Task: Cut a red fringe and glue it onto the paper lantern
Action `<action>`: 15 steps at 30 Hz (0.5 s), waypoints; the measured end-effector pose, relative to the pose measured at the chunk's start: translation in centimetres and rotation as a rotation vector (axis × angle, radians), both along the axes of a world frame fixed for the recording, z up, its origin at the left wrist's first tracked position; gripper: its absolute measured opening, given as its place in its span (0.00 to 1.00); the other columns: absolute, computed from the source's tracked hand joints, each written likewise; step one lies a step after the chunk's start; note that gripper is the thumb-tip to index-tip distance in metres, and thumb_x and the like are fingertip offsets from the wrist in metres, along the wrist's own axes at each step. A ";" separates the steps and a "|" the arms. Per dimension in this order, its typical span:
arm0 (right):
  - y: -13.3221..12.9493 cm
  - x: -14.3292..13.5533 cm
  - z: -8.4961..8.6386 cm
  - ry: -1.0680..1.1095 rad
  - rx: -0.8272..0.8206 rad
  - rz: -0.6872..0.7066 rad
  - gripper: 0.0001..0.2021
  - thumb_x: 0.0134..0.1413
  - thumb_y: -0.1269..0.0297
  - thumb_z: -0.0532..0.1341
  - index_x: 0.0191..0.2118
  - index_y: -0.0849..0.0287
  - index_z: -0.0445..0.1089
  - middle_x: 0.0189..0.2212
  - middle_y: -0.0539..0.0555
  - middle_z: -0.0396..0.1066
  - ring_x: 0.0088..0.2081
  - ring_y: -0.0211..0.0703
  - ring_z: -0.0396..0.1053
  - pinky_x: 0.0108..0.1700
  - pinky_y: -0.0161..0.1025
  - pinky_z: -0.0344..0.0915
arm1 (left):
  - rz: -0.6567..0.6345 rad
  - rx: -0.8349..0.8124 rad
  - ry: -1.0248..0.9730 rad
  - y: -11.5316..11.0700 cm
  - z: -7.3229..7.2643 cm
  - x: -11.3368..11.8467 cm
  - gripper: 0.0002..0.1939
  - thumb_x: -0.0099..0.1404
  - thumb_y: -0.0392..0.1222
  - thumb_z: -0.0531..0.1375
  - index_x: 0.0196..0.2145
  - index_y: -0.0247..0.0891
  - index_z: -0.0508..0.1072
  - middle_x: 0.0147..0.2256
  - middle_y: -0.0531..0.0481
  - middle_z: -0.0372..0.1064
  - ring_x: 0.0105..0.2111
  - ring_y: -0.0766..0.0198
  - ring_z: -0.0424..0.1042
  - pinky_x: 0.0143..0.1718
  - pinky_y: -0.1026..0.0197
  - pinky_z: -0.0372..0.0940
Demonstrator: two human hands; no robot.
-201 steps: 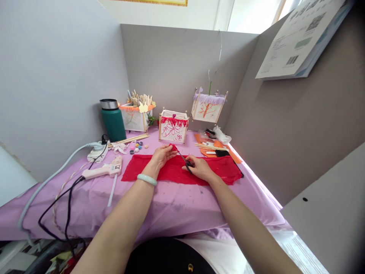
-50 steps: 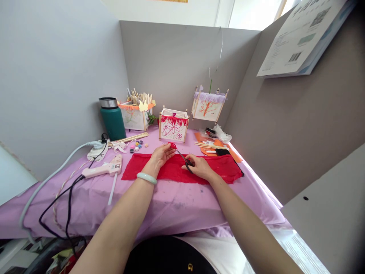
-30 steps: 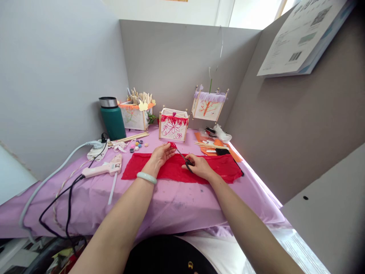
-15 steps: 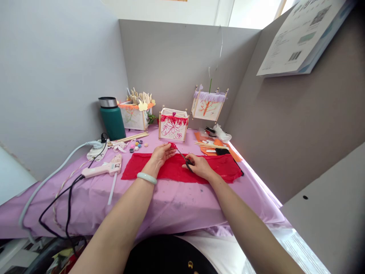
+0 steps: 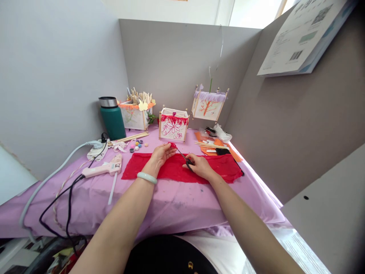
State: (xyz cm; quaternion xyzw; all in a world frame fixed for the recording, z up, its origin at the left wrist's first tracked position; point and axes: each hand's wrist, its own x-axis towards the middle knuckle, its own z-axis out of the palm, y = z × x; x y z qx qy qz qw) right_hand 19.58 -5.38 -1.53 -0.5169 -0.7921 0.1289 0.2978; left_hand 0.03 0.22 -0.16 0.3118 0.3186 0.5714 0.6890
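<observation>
Partition, back: one, grey, straight top edge. Partition, left: one, pale grey, brighter than the rest; a chipped brownish line near its lower left. Partition, right: one, darker grey-brown, shaded. Printed sheets: white, lettered, barcoded, hung high on the right partition. Wall, room: white, above the back partition. Bright pane: upper right, washed out by light. Bench: draped in lilac cloth, creased, dark-spotted near the front. Panel, lower right: pale grey, one dark round spot. Ribbed surface: silvery, below the bench's right corner.
</observation>
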 end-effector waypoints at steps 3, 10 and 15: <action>0.0 0.0 0.1 -0.001 -0.001 0.000 0.17 0.47 0.49 0.62 0.37 0.56 0.67 0.22 0.47 0.67 0.24 0.36 0.63 0.27 0.32 0.52 | -0.001 -0.006 0.004 0.0 0.0 0.0 0.02 0.58 0.31 0.59 0.28 0.31 0.68 0.24 0.45 0.72 0.26 0.60 0.75 0.33 0.59 0.70; 0.1 0.1 0.0 -0.008 0.003 -0.005 0.16 0.47 0.50 0.62 0.38 0.56 0.67 0.23 0.48 0.68 0.24 0.37 0.63 0.27 0.32 0.53 | -0.006 0.002 -0.012 0.1 0.0 -0.1 0.01 0.58 0.31 0.59 0.29 0.31 0.68 0.24 0.45 0.72 0.26 0.61 0.75 0.34 0.59 0.69; 0.0 0.1 0.0 -0.008 0.014 0.002 0.17 0.47 0.49 0.62 0.37 0.56 0.67 0.23 0.48 0.67 0.25 0.37 0.63 0.27 0.32 0.53 | 0.006 0.017 -0.012 0.1 0.0 -0.1 0.01 0.58 0.30 0.58 0.29 0.31 0.68 0.24 0.45 0.73 0.26 0.62 0.75 0.33 0.61 0.69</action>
